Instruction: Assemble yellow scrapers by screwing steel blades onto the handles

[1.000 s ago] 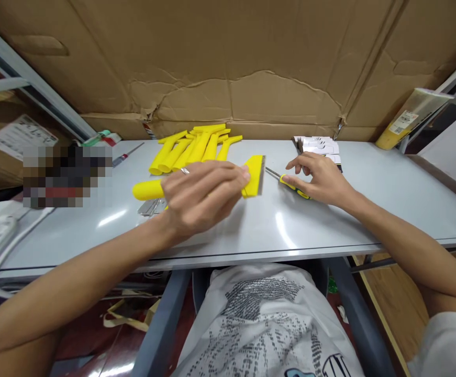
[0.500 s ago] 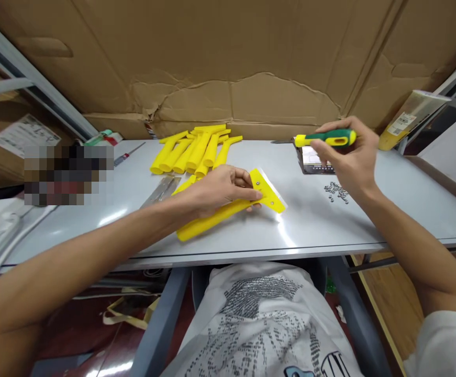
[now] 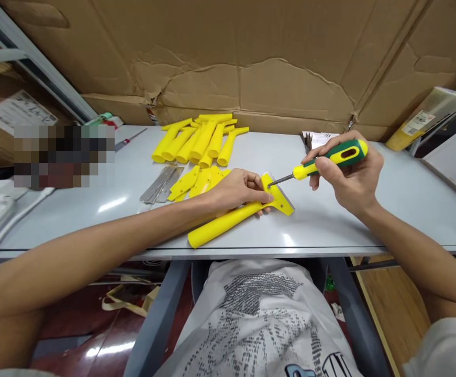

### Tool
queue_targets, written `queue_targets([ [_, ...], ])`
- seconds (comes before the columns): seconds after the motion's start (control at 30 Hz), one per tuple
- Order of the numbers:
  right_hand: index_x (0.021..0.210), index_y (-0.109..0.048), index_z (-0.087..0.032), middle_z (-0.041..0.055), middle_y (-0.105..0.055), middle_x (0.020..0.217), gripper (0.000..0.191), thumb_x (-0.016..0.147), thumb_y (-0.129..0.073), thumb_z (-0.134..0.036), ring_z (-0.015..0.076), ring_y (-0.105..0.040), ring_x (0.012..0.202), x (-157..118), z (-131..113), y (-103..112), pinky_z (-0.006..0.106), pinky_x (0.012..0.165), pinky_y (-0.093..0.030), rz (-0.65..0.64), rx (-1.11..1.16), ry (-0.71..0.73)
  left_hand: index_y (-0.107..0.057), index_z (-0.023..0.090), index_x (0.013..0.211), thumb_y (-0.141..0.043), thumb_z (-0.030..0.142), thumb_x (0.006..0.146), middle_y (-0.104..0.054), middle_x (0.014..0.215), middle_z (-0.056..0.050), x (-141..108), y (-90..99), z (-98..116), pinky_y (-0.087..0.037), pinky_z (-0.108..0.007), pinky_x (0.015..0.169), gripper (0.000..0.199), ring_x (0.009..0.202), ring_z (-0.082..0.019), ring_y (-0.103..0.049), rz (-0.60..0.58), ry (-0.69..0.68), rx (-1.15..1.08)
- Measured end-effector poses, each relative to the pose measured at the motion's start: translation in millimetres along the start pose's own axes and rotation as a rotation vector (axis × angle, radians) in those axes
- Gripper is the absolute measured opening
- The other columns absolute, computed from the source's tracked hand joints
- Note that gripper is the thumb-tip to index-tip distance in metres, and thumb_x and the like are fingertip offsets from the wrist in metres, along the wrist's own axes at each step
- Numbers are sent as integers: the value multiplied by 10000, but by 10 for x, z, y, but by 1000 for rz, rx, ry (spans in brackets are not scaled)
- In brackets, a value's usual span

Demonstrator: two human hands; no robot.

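My left hand (image 3: 243, 189) is closed around the neck of a yellow scraper (image 3: 223, 224), whose blade edge faces right. In my right hand (image 3: 353, 175) is a green and yellow screwdriver (image 3: 318, 165), its tip touching the upper screw on the scraper's head. Just left of my left hand lie flat yellow plates (image 3: 186, 183) and a stack of thin metal blades (image 3: 160, 183). Behind them several yellow handles (image 3: 202, 139) are piled together.
A cardboard sheet (image 3: 251, 31) stands along the back of the white table (image 3: 420, 199). At the back left lies another screwdriver (image 3: 128, 140); at the back right is a clear container (image 3: 420, 120) with yellow contents. A white cable (image 3: 11, 225) runs at the far left.
The screwdriver's tip has come down and left onto the scraper's upper screw. My left hand and the scraper have shifted slightly right. More of the yellow plates and metal blades shows.
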State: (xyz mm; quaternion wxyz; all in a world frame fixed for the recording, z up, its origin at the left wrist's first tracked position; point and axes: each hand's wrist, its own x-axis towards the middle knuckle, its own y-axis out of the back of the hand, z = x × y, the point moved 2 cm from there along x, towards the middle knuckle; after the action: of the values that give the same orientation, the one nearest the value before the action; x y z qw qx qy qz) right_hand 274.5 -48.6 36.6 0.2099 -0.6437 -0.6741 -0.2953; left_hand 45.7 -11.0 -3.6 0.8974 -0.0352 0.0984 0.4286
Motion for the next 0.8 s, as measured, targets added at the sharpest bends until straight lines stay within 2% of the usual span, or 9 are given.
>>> queue_targets([
  [0.23, 970, -683, -228, 43, -806, 921, 229, 896, -881, -317, 151, -705, 589, -5, 1, -2, 304, 448, -551, 5, 46, 27, -735, 109, 805, -936, 209, 755, -803, 757, -99, -16, 2, -3, -617, -254, 619, 230, 592, -141, -727, 13, -1, -20],
  [0.37, 964, -680, -271, 34, -792, 944, 254, 879, -896, -376, 168, -705, 628, -4, -27, -1, 320, 460, -550, -1, -10, -26, -701, 119, 783, -916, 190, 781, -808, 760, -113, -10, 3, -3, -619, -259, 610, 227, 593, -154, -741, 17, 8, -47],
  [0.47, 1031, -666, -311, 33, -765, 914, 369, 814, -952, -396, 191, -701, 644, 57, -64, -13, 337, 473, -549, 5, -84, -22, -692, 120, 792, -931, 190, 769, -811, 773, -118, 4, 10, -15, -627, -277, 626, 251, 612, -168, -750, 29, 18, -46],
  [0.53, 1130, -655, -338, 19, -747, 937, 540, 728, -1014, -369, 193, -714, 662, 129, -96, -38, 333, 495, -561, 19, -130, 61, -706, 110, 818, -927, 184, 775, -813, 783, -119, 10, 10, -22, -624, -278, 633, 237, 614, -165, -747, 27, 17, -30],
  [0.63, 1218, -680, -355, 26, -726, 1137, 708, 625, -1067, -367, 181, -754, 747, 258, -145, -110, 318, 585, -620, 9, -255, 268, -699, 102, 807, -873, 129, 827, -811, 776, -119, 11, -5, -24, -615, -260, 640, 178, 602, -149, -743, 32, 12, -46],
  [0.7, 1303, -696, -367, 24, -720, 1234, 649, 736, -1006, -429, 172, -782, 827, 337, -180, -176, 287, 642, -642, -53, -362, 429, -671, 106, 779, -833, 83, 857, -801, 744, -113, 12, -21, -24, -605, -249, 629, 181, 589, -145, -742, 36, 4, -80],
  [0.8, 1456, -654, -374, -1, -766, 1285, 402, 1061, -675, -445, 185, -816, 996, 439, -218, -252, 283, 755, -671, -202, -399, 586, -645, 110, 779, -795, 45, 891, -795, 732, -110, 23, -36, -30, -600, -248, 616, 198, 583, -148, -742, 30, -7, -110],
])
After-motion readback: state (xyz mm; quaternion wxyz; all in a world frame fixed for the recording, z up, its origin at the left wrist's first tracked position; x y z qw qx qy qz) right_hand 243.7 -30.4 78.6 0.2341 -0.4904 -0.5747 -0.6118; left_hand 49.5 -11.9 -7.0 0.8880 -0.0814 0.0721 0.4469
